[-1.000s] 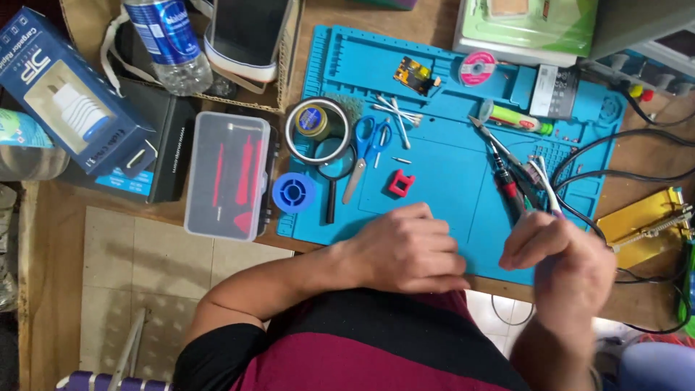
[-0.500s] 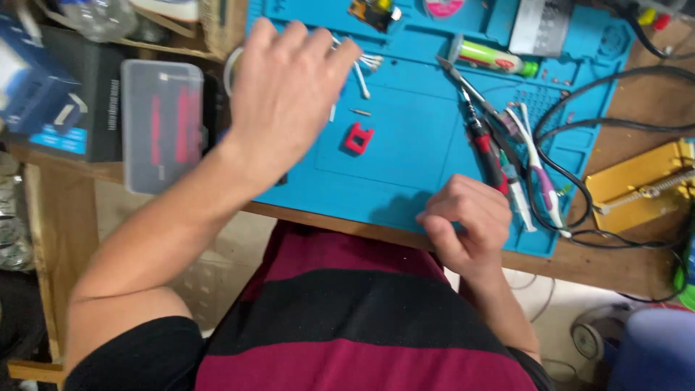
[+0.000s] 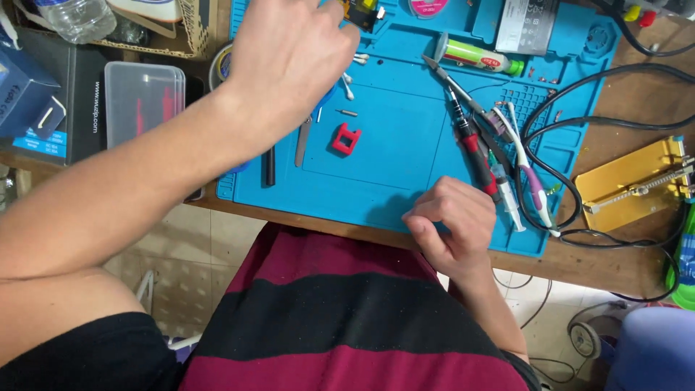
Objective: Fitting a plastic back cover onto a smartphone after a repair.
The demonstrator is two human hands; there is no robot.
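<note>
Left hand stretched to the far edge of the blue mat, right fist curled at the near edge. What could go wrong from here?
1. The left hand reaches over the cotton swabs and a loose metal bit; the forearm could sweep them or the small red part off the blue mat.
2. The right hand sits beside the red-handled tool and white brush; a nudge may roll them.
3. Black cables loop nearby and could snag.

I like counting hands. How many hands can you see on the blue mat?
2. The left hand reaches over the top of the blue mat, by a small yellow and black part. The right hand rests curled at the mat's near edge, beside a red-handled tool.
</note>
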